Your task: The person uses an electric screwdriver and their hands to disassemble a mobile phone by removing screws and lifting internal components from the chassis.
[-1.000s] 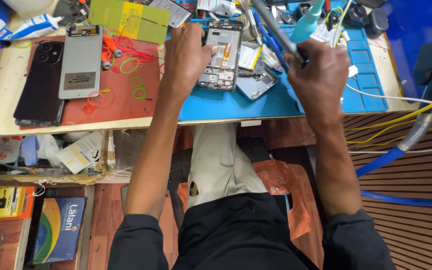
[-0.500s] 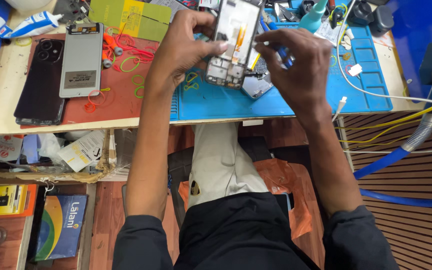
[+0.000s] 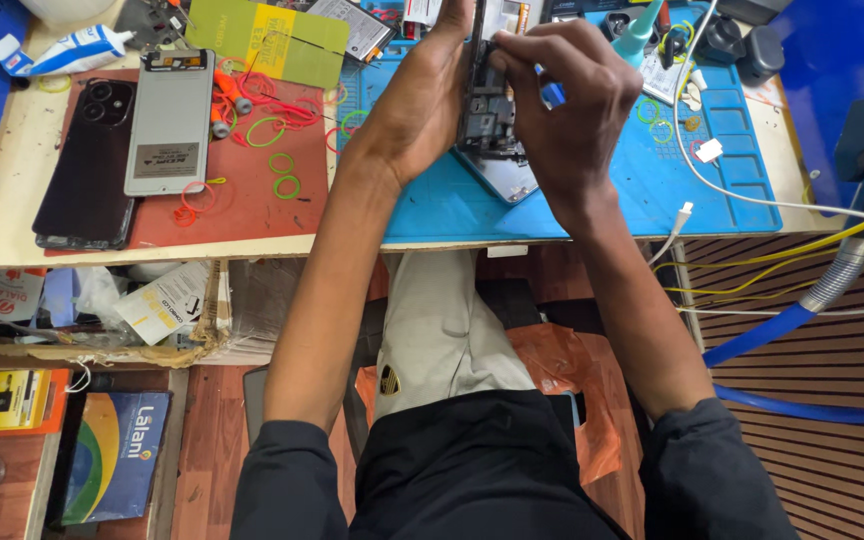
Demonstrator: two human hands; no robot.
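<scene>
The workbench (image 3: pixel 12 225) is being seen from above, its near edge running across the middle of the view. Its right half is being covered by a blue work mat (image 3: pixel 592 195), and a red-brown mat (image 3: pixel 252 205) is being kept beside it toward the left. A blue hose (image 3: pixel 802 310) is hanging off the bench's right edge.

On the red-brown mat's left edge a black phone (image 3: pixel 87 165) is lying face down, and a grey back cover (image 3: pixel 169 122) is lying just beside it, touching or overlapping its right side. A yellow-green sheet (image 3: pixel 267 38) is lying at the far edge of the bench, above the two mats' seam. Coloured rubber bands (image 3: pixel 277 150) are scattered over the red-brown mat, and a white cable plug (image 3: pixel 685 213) is lying near the blue mat's near right corner.

An opened phone (image 3: pixel 487 115) is being held on edge above the far middle of the blue mat, clear of a flat part lying under it. It is being grasped by the left hand (image 3: pixel 417 105), whose fingers are wrapped up along its left side. It is also being pinched from the right by the right hand (image 3: pixel 572 105), with thumb and fingertips closed on its upper edge; whether a tool is being held in that hand cannot be told.
</scene>
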